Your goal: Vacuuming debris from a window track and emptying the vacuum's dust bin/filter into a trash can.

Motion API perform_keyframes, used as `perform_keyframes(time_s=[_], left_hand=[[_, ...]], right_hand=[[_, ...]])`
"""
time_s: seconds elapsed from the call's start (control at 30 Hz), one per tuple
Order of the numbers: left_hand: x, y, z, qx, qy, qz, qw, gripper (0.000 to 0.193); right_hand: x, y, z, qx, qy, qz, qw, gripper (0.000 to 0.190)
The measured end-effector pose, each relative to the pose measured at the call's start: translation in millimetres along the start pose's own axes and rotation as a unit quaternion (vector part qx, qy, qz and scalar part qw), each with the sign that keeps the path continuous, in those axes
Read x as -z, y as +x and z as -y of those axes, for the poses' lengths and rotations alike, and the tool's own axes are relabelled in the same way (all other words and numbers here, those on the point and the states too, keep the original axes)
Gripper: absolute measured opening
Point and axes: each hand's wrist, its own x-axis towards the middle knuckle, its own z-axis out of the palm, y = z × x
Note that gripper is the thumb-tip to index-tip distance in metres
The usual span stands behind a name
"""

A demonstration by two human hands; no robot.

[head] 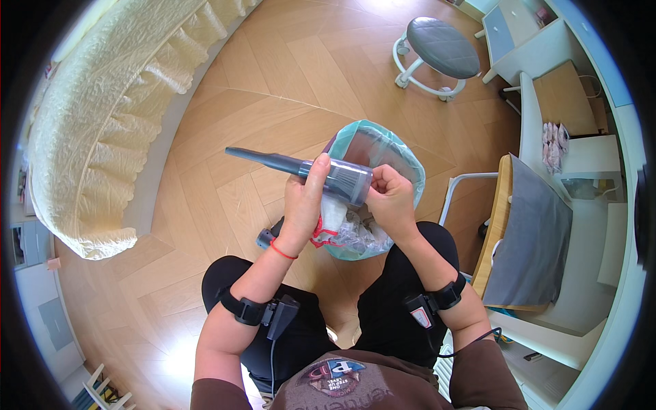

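My left hand [303, 197] is wrapped around a clear dust cup [335, 179] of what looks like a handheld vacuum, thumb on top. A long dark crevice nozzle [264, 158] sticks out of its left end. Inside the clear wall, a pale ribbed part shows. At the cup's right end, my right hand [392, 197] has its fingers curled against the rim; the fingertips are partly hidden. Directly below stands a waste bin with a teal plastic liner [417, 171], holding crumpled clear plastic [364, 233] and a white item with red edging. A grey cylindrical part [265, 239] lies beside my left forearm.
A round grey stool [443, 47] on casters stands at the far right. Along the left runs a bed with a ruffled cream cover [115, 113]. To my right is a wooden-edged chair with a grey cover [530, 241], near white shelving [589, 154].
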Motion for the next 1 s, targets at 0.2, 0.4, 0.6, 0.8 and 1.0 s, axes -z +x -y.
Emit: perform_keyframes(time_s=[0.2,0.4,0.6,0.8,1.0], left_hand=[[-2.9,-3.8,-1.6,-0.037,-0.006,0.009,0.999,0.030],[-1.3,-6.2,-2.6,-0.037,0.008,0.032,0.999,0.026],[0.6,-9.2,0.3,-0.019,0.000,0.080,0.997,0.025],[3.3,-12.2,-0.6,0.006,0.011,0.103,0.995,0.035],[10.9,-8.5,-30.0,0.048,-0.007,0.173,0.984,0.044]], right_hand=[[-1.7,-2.9,-9.0,-0.030,0.017,-0.015,0.999,0.010],[1.0,-6.4,-3.4,0.064,-0.095,-0.018,0.993,0.008],[7.7,-5.7,-8.6,0.191,-0.198,-0.032,0.961,0.009],[8.2,-8.7,-8.5,0.111,-0.084,-0.028,0.990,0.007],[13.3,4.1,-8.9,-0.035,0.103,0.004,0.994,0.016]])
